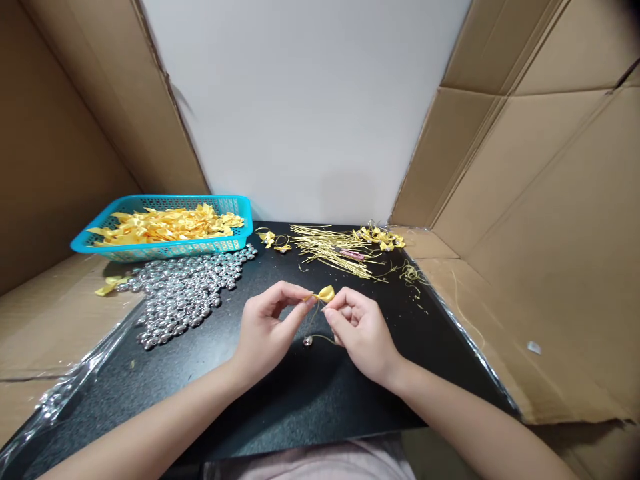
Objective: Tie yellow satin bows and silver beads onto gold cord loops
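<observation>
Near the middle of the black mat [300, 407], the left hand [265, 330] and the right hand [363, 330] met over one small yellow bow [326, 293]. The left thumb and first finger were pressed together on the bow's nine o'clock side. The right fingertips pinched it from the three o'clock side. I think only the tips were used because the bow was so tiny. A thin gold string [320, 337] hung down from the bow, with a little silver bell [307, 341] on it. I could not tell if the bell touched the mat or hung just above it. At ten o'clock from the hands stood a blue basket [165, 250] full of yellow bows [165, 225]. Its walls likely kept those light bits from sliding away. Just in front of the basket, at about nine to ten o'clock, lay a heap of bells [185, 293] right on the mat. At twelve to one o'clock lay a bunch of gold strings [333, 248], and past it some done pieces [380, 237] with bows and bells. All the piles lay in a ring near the hands, likely so each was easy to reach. Cardboard [525, 200] stood on both sides, and a white wall [300, 100] was at twelve o'clock.
</observation>
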`<state>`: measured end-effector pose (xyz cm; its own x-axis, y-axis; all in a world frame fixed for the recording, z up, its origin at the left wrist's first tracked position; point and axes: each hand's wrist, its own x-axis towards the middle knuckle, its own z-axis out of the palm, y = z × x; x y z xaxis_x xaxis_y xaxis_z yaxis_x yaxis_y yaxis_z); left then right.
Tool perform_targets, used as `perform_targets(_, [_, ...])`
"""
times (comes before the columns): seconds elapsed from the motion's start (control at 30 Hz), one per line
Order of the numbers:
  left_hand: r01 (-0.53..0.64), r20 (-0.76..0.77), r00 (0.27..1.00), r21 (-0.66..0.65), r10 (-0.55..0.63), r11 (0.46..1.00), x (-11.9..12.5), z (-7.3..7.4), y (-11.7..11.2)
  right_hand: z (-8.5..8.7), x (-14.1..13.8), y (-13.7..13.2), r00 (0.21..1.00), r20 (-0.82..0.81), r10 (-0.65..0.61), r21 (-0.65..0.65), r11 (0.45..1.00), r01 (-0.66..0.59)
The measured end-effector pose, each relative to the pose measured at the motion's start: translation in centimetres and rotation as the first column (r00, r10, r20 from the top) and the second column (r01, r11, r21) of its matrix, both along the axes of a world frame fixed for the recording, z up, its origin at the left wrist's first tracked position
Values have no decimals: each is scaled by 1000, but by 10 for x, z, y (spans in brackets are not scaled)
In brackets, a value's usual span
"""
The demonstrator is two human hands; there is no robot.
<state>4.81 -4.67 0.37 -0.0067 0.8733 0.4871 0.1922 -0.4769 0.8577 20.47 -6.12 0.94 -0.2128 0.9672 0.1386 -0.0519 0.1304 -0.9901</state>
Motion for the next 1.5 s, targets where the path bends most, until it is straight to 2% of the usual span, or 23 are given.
perform_targets(0.13, [12,-36,999,68,-9,998,-2,-4,2,1,0,0,1000,-12,-2,-1,1000,2])
perform_targets(0.27, [18,-138,990,193,9,981,-6,-8,3,1,-1,-1,1000,-22,-1,-14,1000,1])
perform_targets(0.47, [39,-265,961,396,74,917,-12,-6,1,-1,-4,-6,998,-66,-15,-6,1000,14])
perform_targets(0.63, [71,-262,962,516,79,853,-13,0,-3,-4,-5,-12,994,-111,10,21,1000,-8])
perform_targets(0.73, [80,-223,974,481,34,873,-12,-2,-4,-6,-5,-13,989,-147,34,26,999,-31])
perform_targets(0.87, [69,-116,993,284,-37,956,-8,-8,-2,-5,-7,-12,978,-204,51,-19,998,-56])
perform_targets(1.0, [80,-28,997,154,-77,985,-5,-9,-2,-2,-7,-11,971,-232,56,-64,995,-73])
perform_targets(1.2, [93,-25,996,162,-90,982,-6,-9,-2,-1,-8,-9,970,-239,54,-93,993,-79])
perform_targets(1.5, [94,-94,993,283,-70,955,-6,-10,1,-5,-7,-7,973,-226,35,-94,994,-58])
